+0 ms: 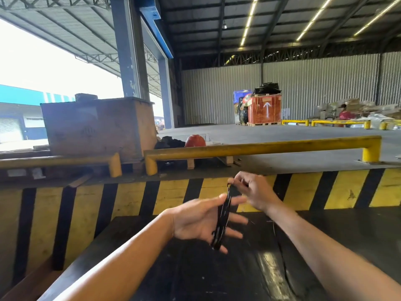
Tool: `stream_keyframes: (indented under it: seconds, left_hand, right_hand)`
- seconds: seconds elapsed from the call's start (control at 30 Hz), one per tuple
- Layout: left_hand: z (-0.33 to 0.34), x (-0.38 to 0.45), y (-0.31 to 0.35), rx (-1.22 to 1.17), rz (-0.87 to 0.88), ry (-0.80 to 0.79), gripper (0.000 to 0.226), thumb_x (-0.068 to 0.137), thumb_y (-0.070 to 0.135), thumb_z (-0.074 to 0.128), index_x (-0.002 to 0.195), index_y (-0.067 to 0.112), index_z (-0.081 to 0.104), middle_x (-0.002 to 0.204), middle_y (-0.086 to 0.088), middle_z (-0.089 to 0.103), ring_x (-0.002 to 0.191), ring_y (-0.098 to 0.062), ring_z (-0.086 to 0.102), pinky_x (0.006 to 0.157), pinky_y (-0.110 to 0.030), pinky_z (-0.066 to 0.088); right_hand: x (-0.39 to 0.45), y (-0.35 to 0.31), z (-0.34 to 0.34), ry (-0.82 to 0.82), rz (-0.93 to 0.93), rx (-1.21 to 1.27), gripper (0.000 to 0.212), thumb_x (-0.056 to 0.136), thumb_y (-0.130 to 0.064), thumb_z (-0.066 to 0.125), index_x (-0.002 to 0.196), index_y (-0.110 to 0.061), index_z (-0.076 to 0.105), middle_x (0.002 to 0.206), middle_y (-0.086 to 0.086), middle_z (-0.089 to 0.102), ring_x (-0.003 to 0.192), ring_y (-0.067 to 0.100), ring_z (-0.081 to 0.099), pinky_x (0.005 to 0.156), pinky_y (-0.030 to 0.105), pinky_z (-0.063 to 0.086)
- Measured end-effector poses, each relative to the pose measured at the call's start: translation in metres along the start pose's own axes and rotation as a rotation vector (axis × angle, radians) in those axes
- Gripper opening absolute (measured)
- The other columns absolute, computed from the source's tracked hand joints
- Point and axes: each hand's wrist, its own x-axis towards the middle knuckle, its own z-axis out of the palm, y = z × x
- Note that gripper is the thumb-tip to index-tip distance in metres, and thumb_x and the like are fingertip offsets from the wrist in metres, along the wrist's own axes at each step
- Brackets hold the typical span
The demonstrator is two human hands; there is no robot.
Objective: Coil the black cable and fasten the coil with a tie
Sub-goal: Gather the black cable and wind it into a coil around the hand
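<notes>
Mid-coiling, judging by the look of things. Thin black cable (221,222) already wound in several loops around the left hand (201,222), loops running across the palm from near the index finger down past the little finger. Left hand spread wide, fingers splayed flat, serving as a former for the coil rather than gripping it. Right hand (253,191) raised just above and beyond the left, thumb and fingertips pinched narrow on the cable's upper run or end; a small brownish bit at the pinch point, too blurred to identify as plug or tie. Motion blur on both hands. A thin dark strand apparently trailing down by the right forearm toward the dark scuffed metal work surface (249,276), so probably some cable left to wind; remaining length impossible to judge. No clearly identifiable tie anywhere in view. Coil not fastened yet.

Done so far: a compact bundle of loops on the left hand. Left to do: wind the remaining slack, slip the bundle off or pinch it, wrap and close a tie around the middle. Yellow-and-black striped dock edge (173,198) behind the hands, yellow steel guard rail (260,148) beyond.
</notes>
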Motion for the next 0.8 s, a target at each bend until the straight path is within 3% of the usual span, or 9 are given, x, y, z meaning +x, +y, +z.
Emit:
stream_keyframes:
  seconds: [0.07, 0.1, 0.2, 0.33, 0.43, 0.5, 0.6, 0.7, 0.8]
  left_hand:
    - [0.001, 0.001, 0.015, -0.127, 0.181, 0.01, 0.047, 0.095, 0.051, 0.035, 0.139, 0.038, 0.045, 0.141, -0.011, 0.049, 0.129, -0.037, 0.044, 0.096, -0.062, 0.043]
    - [-0.002, 0.0, 0.023, -0.182, 0.258, 0.043, 0.049, 0.094, 0.05, 0.037, 0.14, 0.036, 0.044, 0.141, -0.013, 0.048, 0.126, -0.037, 0.047, 0.095, -0.064, 0.041]
    - [-0.018, -0.004, 0.044, -0.25, 0.401, 0.193, 0.047, 0.091, 0.05, 0.044, 0.136, 0.04, 0.049, 0.142, -0.012, 0.047, 0.126, -0.035, 0.051, 0.094, -0.069, 0.039]
    - [-0.045, -0.007, 0.037, -0.189, 0.409, 0.453, 0.04, 0.091, 0.052, 0.04, 0.128, 0.047, 0.054, 0.155, -0.005, 0.03, 0.141, -0.034, 0.027, 0.097, -0.068, 0.034]
    - [-0.07, -0.017, 0.025, -0.222, 0.406, 0.633, 0.035, 0.095, 0.051, 0.035, 0.123, 0.048, 0.055, 0.161, -0.006, 0.015, 0.145, -0.036, 0.016, 0.088, -0.063, 0.04]
    - [-0.089, -0.025, 0.016, -0.235, 0.365, 0.726, 0.039, 0.096, 0.05, 0.032, 0.131, 0.046, 0.048, 0.161, -0.007, 0.012, 0.146, -0.036, 0.013, 0.091, -0.065, 0.038]
    - [-0.106, -0.03, 0.002, -0.247, 0.324, 0.813, 0.045, 0.098, 0.049, 0.031, 0.142, 0.042, 0.036, 0.161, -0.01, 0.011, 0.145, -0.038, 0.013, 0.107, -0.071, 0.017]
    - [-0.111, -0.03, 0.002, -0.362, 0.384, 0.868, 0.046, 0.098, 0.049, 0.029, 0.143, 0.04, 0.034, 0.16, -0.012, 0.012, 0.143, -0.043, 0.015, 0.105, -0.071, 0.017]
    - [-0.116, -0.033, 0.008, -0.437, 0.468, 0.932, 0.046, 0.099, 0.048, 0.027, 0.144, 0.038, 0.032, 0.161, -0.014, 0.009, 0.144, -0.044, 0.013, 0.105, -0.071, 0.018]
  right_hand:
    - [-0.016, 0.003, 0.027, -0.132, -0.048, 0.008, 0.013, 0.094, -0.026, 0.057, 0.086, -0.024, 0.067, 0.075, -0.001, 0.068, 0.063, 0.005, 0.058, 0.061, 0.021, 0.044]
    - [-0.028, 0.004, 0.042, -0.197, -0.03, 0.026, 0.02, 0.096, -0.022, 0.053, 0.083, -0.027, 0.067, 0.07, -0.006, 0.067, 0.06, -0.001, 0.056, 0.059, 0.019, 0.041]
    - [-0.062, 0.003, 0.075, -0.339, 0.098, 0.105, 0.038, 0.097, -0.044, 0.04, 0.064, -0.029, 0.05, 0.048, -0.009, 0.051, 0.045, 0.0, 0.046, 0.052, 0.019, 0.035]
    - [-0.067, 0.0, 0.068, -0.479, 0.042, -0.021, 0.033, 0.098, -0.044, 0.039, 0.081, -0.021, 0.055, 0.065, -0.002, 0.06, 0.059, 0.013, 0.056, 0.058, 0.028, 0.038]
    - [-0.049, -0.008, 0.035, -0.479, -0.037, -0.113, 0.033, 0.097, -0.043, 0.043, 0.084, -0.017, 0.059, 0.077, 0.004, 0.066, 0.068, 0.017, 0.062, 0.062, 0.035, 0.049]
    - [-0.035, -0.012, 0.01, -0.451, -0.083, -0.142, 0.029, 0.096, -0.042, 0.047, 0.088, -0.019, 0.064, 0.078, -0.001, 0.068, 0.069, 0.012, 0.063, 0.068, 0.036, 0.055]
    - [-0.015, -0.02, -0.019, -0.41, -0.107, -0.126, 0.026, 0.094, -0.041, 0.053, 0.09, -0.021, 0.069, 0.078, -0.008, 0.068, 0.071, 0.007, 0.063, 0.067, 0.033, 0.055]
    - [-0.01, -0.028, -0.018, -0.5, -0.112, -0.145, 0.024, 0.093, -0.041, 0.054, 0.094, -0.023, 0.07, 0.079, -0.015, 0.065, 0.073, 0.003, 0.062, 0.07, 0.029, 0.053]
    - [-0.021, -0.028, -0.001, -0.615, -0.096, -0.194, 0.027, 0.094, -0.041, 0.053, 0.099, -0.02, 0.07, 0.091, -0.003, 0.07, 0.079, 0.007, 0.062, 0.074, 0.031, 0.054]
